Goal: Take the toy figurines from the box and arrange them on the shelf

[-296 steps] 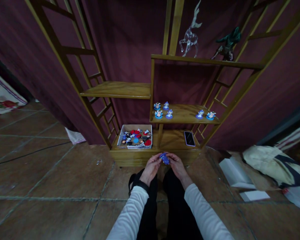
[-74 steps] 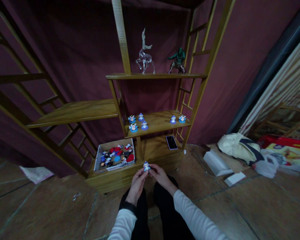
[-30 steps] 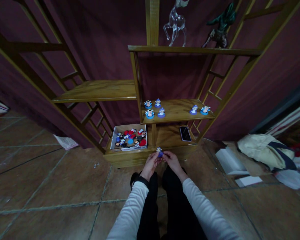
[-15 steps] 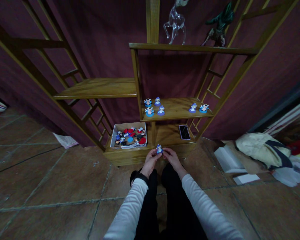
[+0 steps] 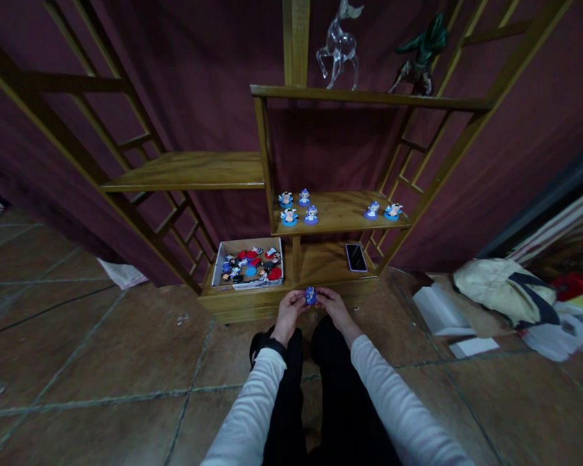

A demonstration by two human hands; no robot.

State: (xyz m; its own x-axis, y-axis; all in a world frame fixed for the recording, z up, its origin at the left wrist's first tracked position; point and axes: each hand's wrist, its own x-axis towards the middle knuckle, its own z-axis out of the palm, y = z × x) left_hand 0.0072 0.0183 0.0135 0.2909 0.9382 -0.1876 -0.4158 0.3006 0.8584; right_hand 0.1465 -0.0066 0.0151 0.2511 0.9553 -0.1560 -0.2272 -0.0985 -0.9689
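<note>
Between my two hands, in front of the low shelf edge, is a small purple figurine (image 5: 310,296). My left hand (image 5: 290,314) pinches it from the left side. My right hand (image 5: 335,308) has its fingertips on the figurine's right side. On the middle shelf (image 5: 342,210) stand similar figurines: a purple and white one (image 5: 311,215) and a blue-based one (image 5: 289,217) in the left group, and another purple one (image 5: 372,210) beside a blue-based one (image 5: 393,211) at the right.
A shallow cardboard box (image 5: 216,275) full of jumbled figurines sits on the bottom shelf at left, a phone (image 5: 356,257) at right. Above stand a glass deer (image 5: 340,48) and a dark green statue (image 5: 422,55). Bags (image 5: 502,291) and white boxes (image 5: 440,310) lie on the floor at right.
The purple figurine has been turned between my fingers, so its face no longer shows clearly. Both hands stay close to the same place, and the view has shifted slightly.
</note>
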